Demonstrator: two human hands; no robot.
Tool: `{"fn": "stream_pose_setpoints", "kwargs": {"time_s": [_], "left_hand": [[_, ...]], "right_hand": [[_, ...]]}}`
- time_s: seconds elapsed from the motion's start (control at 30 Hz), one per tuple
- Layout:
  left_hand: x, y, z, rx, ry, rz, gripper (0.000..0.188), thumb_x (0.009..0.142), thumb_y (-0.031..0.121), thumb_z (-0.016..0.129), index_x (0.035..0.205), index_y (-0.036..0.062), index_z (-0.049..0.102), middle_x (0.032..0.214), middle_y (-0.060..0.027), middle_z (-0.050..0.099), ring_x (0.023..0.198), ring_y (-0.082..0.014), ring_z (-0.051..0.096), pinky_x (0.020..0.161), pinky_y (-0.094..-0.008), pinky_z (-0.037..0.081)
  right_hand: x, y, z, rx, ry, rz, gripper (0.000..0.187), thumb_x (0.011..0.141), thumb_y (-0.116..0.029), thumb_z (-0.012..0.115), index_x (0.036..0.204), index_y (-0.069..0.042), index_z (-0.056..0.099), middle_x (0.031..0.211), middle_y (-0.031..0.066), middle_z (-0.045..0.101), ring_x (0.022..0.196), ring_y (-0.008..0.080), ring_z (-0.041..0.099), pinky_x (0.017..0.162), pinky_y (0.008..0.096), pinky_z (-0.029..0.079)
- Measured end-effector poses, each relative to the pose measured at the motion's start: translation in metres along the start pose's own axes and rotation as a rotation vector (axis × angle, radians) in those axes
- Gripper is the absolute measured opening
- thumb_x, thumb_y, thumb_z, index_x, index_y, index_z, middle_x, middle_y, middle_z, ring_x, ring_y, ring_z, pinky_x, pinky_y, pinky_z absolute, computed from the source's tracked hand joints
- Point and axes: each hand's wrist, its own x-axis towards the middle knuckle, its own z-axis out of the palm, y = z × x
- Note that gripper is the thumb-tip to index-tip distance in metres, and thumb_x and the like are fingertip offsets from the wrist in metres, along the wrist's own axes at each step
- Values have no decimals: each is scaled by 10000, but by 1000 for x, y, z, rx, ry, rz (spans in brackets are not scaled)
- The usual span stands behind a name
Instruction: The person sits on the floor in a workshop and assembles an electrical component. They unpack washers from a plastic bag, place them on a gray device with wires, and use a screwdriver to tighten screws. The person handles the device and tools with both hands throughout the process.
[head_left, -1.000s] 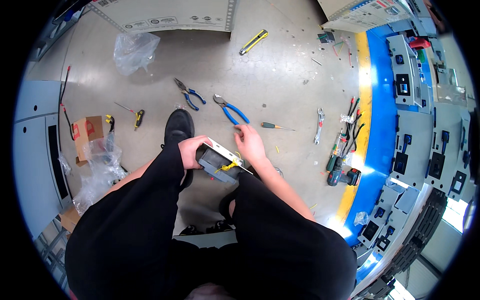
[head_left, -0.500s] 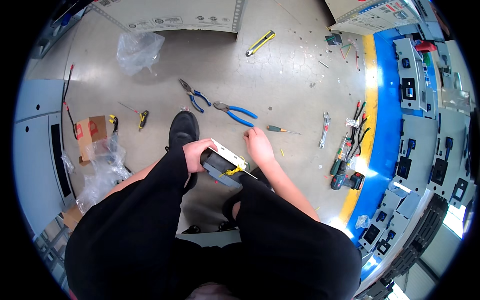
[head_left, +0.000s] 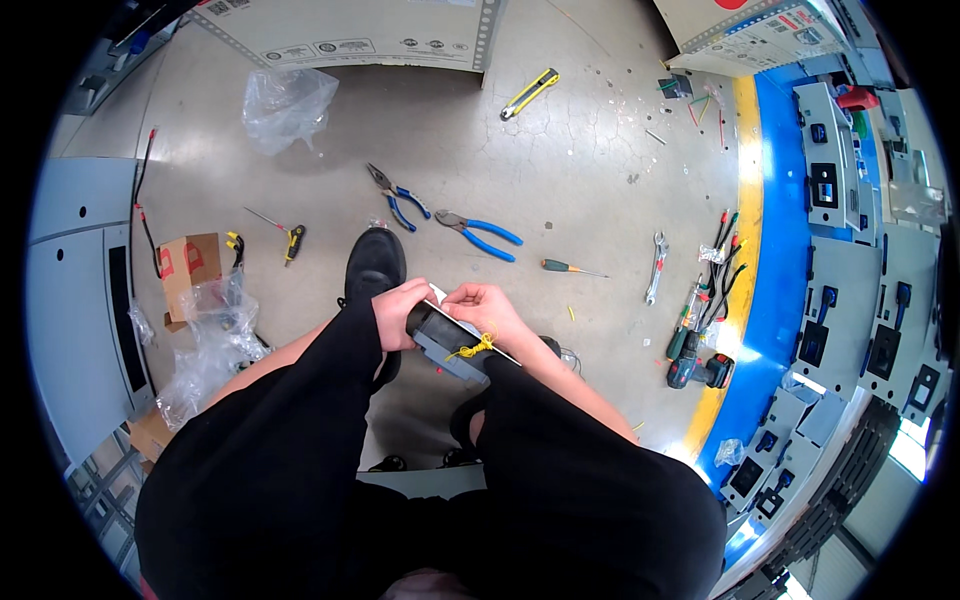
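Left hand point(head_left: 403, 312) and right hand point(head_left: 482, 314): bare, as are both forearms point(head_left: 565, 382). Trousers point(head_left: 230, 490): black, plain, loose-cut, wide at the thigh; left leg point(head_left: 325, 385) beside the left hand, right leg point(head_left: 560, 455) nearer the body than the right. Shoe point(head_left: 378, 260): black, rounded toe, just beyond the left hand.

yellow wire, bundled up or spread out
Bundled: the yellow wire is gathered in a clump at the grey box.

The bare left forearm point(head_left: 270, 362) is partly hidden by the left leg point(head_left: 280, 430), and the left grip point(head_left: 398, 312) is curled, its back uppermost. The bare right forearm point(head_left: 575, 385) is angled inward, the right grip point(head_left: 484, 308) being held just beside the left, its fingertips point(head_left: 451, 297) bunched and pointed leftward.
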Motion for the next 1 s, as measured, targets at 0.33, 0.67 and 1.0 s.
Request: {"fn": "stream_pose_setpoints", "kwargs": {"time_s": [0.33,0.67,1.0], "left_hand": [[-1,2,0,-3,7,-29,642,578,23,906,1125,47,570,1121,-142,565,1064,-354,612,901,-370,514],[1,6,-1,-2,-3,-62,637,578,33,908,1120,54,574,1118,-136,569,1074,-350,611,910,-368,517],[-1,1,-1,-4,12,-38,697,542,46,952,1134,52,584,1130,-144,582,1087,-353,620,921,-377,511]], "right_hand": [[0,-3,1,-104,2,-4,148,943,-82,763,1030,26,712,947,80,765,859,106,703,774,267,563],[11,-6,-7,-231,-44,28,161,898,-65,737,1022,38,732,934,86,765,852,118,704,775,280,565],[17,-11,-11,-215,-140,82,181,903,-88,729,1025,46,735,930,72,748,873,128,695,818,283,560]]}}
